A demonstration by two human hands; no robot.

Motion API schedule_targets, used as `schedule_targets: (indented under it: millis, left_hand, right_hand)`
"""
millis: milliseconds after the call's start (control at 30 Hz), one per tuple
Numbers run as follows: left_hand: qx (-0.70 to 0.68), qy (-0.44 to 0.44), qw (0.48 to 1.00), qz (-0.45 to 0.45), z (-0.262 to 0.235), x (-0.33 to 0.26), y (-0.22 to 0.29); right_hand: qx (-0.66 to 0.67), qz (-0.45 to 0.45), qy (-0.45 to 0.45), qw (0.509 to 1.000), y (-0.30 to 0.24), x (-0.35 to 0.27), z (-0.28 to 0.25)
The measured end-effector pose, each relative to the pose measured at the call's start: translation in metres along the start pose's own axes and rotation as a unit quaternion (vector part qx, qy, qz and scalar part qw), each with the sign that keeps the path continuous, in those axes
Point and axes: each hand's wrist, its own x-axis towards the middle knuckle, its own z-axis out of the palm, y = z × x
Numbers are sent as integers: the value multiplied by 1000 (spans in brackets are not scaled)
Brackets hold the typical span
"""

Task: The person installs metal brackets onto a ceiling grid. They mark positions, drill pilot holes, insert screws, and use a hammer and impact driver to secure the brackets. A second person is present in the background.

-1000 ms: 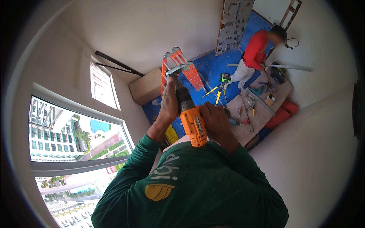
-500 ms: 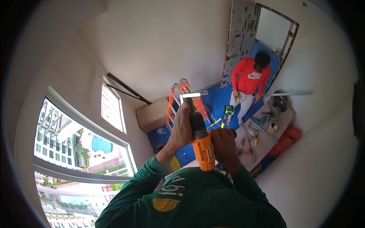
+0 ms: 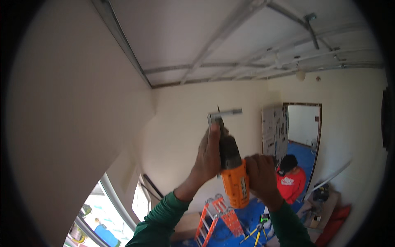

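An orange and black power drill [image 3: 236, 185] is held up in front of me, its nose pointing toward the ceiling. My right hand [image 3: 262, 176] is closed around the drill's handle. Beside the drill's black front end, my left hand [image 3: 209, 158] pinches a small angled metal bracket [image 3: 230, 113], its thumb on the lower leg. The bracket's other leg sticks out to the right, across the drill's tip. A thin dark point shows above the bracket; I cannot tell whether it is the bit or a screw.
Metal ceiling framing [image 3: 197, 65] runs overhead. Below stand an orange stepladder [image 3: 207, 220] and a yellow-legged tripod [image 3: 257, 234] with a green-lit device. A co-worker in a red top [image 3: 291, 185] is at the right, near the doorway [image 3: 319, 140]. A window [image 3: 105, 206] is at the lower left.
My view has tilted up from the floor to the ceiling framing. Both hands have risen with the drill and bracket, arms more stretched out. The co-worker's head is now bent lower.
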Motion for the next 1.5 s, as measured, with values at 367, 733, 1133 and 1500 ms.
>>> schedule_targets:
  millis: [367, 733, 1133, 1500]
  left_hand:
    - [-183, -58, 951, 244, -34, 146, 176]
    - [-202, 54, 939, 273, -51, 196, 230]
    - [-263, 92, 917, 284, -60, 243, 223]
    - [-285, 96, 903, 306, -50, 224, 224]
  right_hand:
    - [-19, -151, 190, 970, 46, 244, -78]
    - [-149, -198, 163, 955, 50, 375, -112]
    - [-198, -209, 112, 951, 59, 408, -114]
    - [-189, -207, 146, 949, 58, 382, -120]
